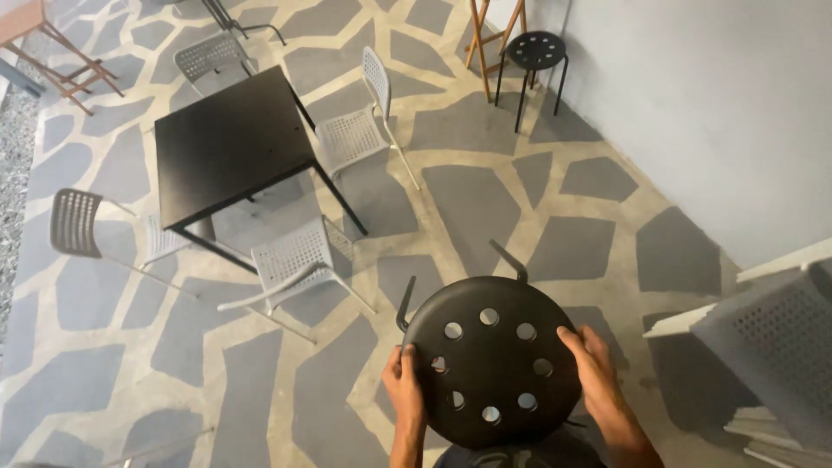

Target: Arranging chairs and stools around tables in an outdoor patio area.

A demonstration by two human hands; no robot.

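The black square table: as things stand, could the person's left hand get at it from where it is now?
Probably not. The left hand grips the rim of the round black stool, as does the right hand, and the black square table stands well off across the floor, behind a white chair.

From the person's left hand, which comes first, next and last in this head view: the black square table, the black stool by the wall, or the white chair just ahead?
Measured from the left hand, which grips the round black stool seat:
1. White perforated chair, just ahead, slightly left.
2. Black square table, behind that chair, farther left.
3. Black stool by the wall, far ahead on the right.
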